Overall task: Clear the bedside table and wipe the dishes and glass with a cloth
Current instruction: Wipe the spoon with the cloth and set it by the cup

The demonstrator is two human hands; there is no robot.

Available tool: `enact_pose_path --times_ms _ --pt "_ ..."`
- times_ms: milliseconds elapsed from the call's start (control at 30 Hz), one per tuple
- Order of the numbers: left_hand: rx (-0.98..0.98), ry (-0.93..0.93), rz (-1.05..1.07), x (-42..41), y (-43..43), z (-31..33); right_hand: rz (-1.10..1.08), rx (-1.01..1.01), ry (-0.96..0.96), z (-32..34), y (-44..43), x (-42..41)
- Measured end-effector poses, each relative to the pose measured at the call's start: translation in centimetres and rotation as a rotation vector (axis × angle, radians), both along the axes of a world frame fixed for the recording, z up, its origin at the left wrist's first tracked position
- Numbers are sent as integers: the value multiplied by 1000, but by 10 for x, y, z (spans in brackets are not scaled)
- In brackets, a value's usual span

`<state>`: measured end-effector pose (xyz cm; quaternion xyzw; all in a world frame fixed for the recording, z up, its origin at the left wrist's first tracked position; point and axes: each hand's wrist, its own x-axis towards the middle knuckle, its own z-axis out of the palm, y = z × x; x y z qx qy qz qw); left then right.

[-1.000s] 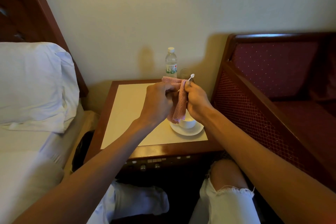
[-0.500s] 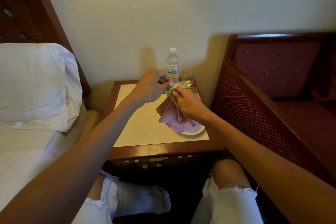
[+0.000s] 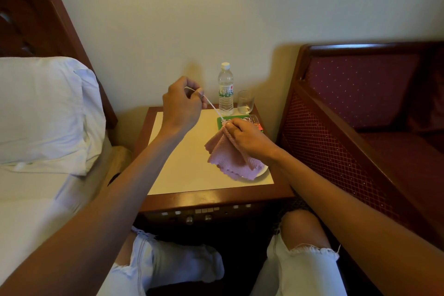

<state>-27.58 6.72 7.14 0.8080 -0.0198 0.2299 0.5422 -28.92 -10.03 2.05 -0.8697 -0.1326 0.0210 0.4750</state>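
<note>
My left hand (image 3: 182, 106) is raised over the bedside table (image 3: 182, 166) and pinches the handle of a small white spoon (image 3: 212, 107). The spoon slants down to the right, and its far end is wrapped in a pink cloth (image 3: 228, 156). My right hand (image 3: 247, 138) grips that cloth around the spoon's end. The cloth hangs over a white saucer (image 3: 262, 172) at the table's right front and hides what stands on it. A clear drinking glass (image 3: 245, 102) stands at the back right corner, apart from both hands.
A plastic water bottle (image 3: 225, 90) stands beside the glass. A green packet (image 3: 222, 122) and a red one (image 3: 257, 124) lie behind my right hand. A bed with a white pillow (image 3: 45, 113) is on the left, a red upholstered chair (image 3: 360, 108) on the right.
The spoon passed from my right hand to my left, which rose up and left with it. My right hand with the cloth lowered over the saucer, then closed on the spoon's end.
</note>
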Motion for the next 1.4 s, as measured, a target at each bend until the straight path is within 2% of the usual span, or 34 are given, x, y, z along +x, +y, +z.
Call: enact_pose_path --times_ms 200,367,567,667,767,967,1100,1167,1233,1333,1400 --pt "-78 -72 41 -10 1 -1 -302 520 310 -6 -2 13" --pt "-116 29 -107 -18 -7 -6 -398 909 410 -6 -2 20" --pt "-84 115 -208 -28 -12 -11 -482 1063 432 -2 -4 23" --pt "-9 174 -241 -31 -14 -12 -482 1108 410 1 -3 26" --pt "104 219 -244 -34 -20 -14 -420 1078 393 6 1 27" --pt "219 167 -228 -33 -23 -11 -402 919 235 16 -6 33" --pt "379 61 -212 -30 -27 -5 -316 745 147 14 -4 30" --pt "440 65 -242 -29 -24 -2 -314 620 51 16 -7 26" --pt "394 48 -228 -28 -20 1 -264 479 -39 15 -9 21" --pt "258 -62 -92 -25 -19 9 -129 296 -91 12 -6 11" --pt "256 -8 -103 -21 -20 13 -21 213 -112 13 -4 5"
